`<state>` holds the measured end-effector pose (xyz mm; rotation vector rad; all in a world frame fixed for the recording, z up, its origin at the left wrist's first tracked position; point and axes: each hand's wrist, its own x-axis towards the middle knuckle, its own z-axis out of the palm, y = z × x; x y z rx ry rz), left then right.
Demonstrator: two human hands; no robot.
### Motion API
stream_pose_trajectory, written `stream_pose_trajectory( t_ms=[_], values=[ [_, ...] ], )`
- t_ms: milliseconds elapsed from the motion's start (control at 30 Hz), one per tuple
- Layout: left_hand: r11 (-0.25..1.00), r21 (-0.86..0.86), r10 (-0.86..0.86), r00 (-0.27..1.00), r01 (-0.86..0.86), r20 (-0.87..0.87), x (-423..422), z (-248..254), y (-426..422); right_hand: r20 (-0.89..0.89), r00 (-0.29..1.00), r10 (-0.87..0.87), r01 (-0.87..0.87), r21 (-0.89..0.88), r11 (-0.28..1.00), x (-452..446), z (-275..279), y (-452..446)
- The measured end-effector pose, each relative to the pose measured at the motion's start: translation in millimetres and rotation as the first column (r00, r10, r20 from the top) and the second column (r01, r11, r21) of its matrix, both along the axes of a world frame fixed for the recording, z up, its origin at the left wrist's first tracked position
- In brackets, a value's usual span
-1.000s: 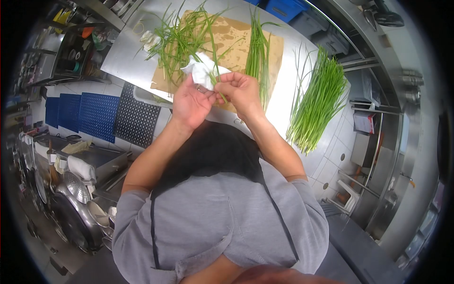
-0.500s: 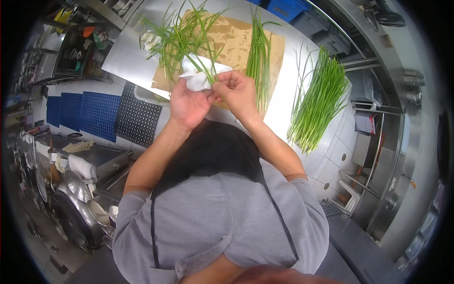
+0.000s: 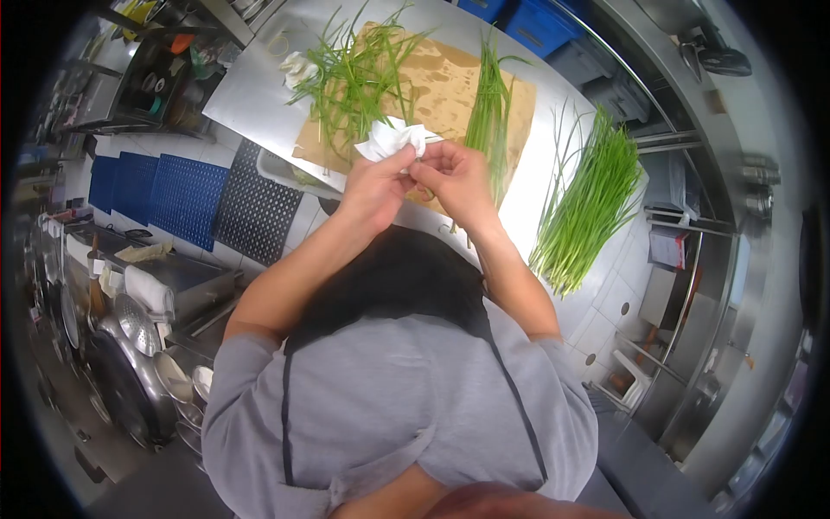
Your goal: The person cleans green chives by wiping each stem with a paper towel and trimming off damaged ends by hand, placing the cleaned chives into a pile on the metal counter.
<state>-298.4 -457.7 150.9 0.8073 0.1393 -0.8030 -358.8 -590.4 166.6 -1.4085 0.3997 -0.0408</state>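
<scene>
My left hand [image 3: 378,187] is closed on a crumpled white cloth [image 3: 394,138]. Its fingertips meet those of my right hand [image 3: 455,180], which is closed in a pinch at the cloth's lower right edge; what it pinches is mostly hidden. Beyond the hands lies wet brown paper [image 3: 434,78]. Loose green stalks [image 3: 350,82] are spread over its left part, and a narrow bunch of stalks [image 3: 490,117] lies along its right part. A large green bundle [image 3: 592,199] rests at the table's right side.
The steel table [image 3: 251,91] reaches away from my body. A small white crumpled piece [image 3: 298,69] lies at its far left. Blue bins [image 3: 540,26] stand beyond the far right edge. Pans and ladles [image 3: 134,324] are at the lower left, near a folded towel [image 3: 150,291].
The long green stalk held over the cloth no longer shows between my hands. My left hand has turned from palm up to a closed grip, and the view has shifted slightly.
</scene>
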Motion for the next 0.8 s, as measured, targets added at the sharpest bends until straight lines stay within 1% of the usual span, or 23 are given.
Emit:
stream_pose_trajectory(
  t_ms=[100, 200, 300, 333, 433, 533, 700, 800],
  values=[
    [1.0, -0.003, 0.026, 0.997, -0.026, -0.067, 2.7, -1.6, -5.1, -0.047, 0.999, 0.023, -0.025, -0.037, 0.999, -3.9, 10.0, -5.8],
    [0.999, -0.032, 0.032, 0.993, -0.036, -0.117, 5.6, 5.1, -9.6, -0.06, 0.997, 0.05, -0.058, -0.145, 0.988, -8.3, 13.3, -12.6],
    [0.997, -0.057, 0.051, 0.986, -0.06, -0.156, 11.1, 5.2, -15.2, -0.074, 0.995, 0.06, -0.074, -0.198, 0.977, -14.0, 22.3, -17.5],
    [0.996, -0.061, 0.06, 0.984, -0.072, -0.17, 13.8, 5.2, -16.9, -0.081, 0.994, 0.072, -0.087, -0.191, 0.978, -16.6, 25.1, -20.0],
    [0.99, -0.08, 0.105, 0.986, -0.117, -0.132, 26.0, 17.9, -19.9, -0.102, 0.989, 0.105, -0.122, -0.172, 0.978, -26.2, 33.9, -30.9],
    [0.991, -0.081, 0.102, 0.994, -0.106, -0.05, 44.0, 12.5, -16.5, -0.119, 0.984, 0.131, -0.149, -0.161, 0.976, -38.1, 40.0, -44.7],
    [0.99, -0.105, 0.089, 0.996, -0.091, -0.028, 60.5, 13.7, -15.5, -0.12, 0.984, 0.134, -0.15, -0.137, 0.979, -52.5, 50.8, -65.1],
    [0.987, -0.12, 0.107, 0.994, -0.111, -0.034, 77.6, 11.5, -13.3, -0.15, 0.982, 0.113, -0.14, -0.184, 0.973, -61.6, 62.3, -76.1]
  ],
)
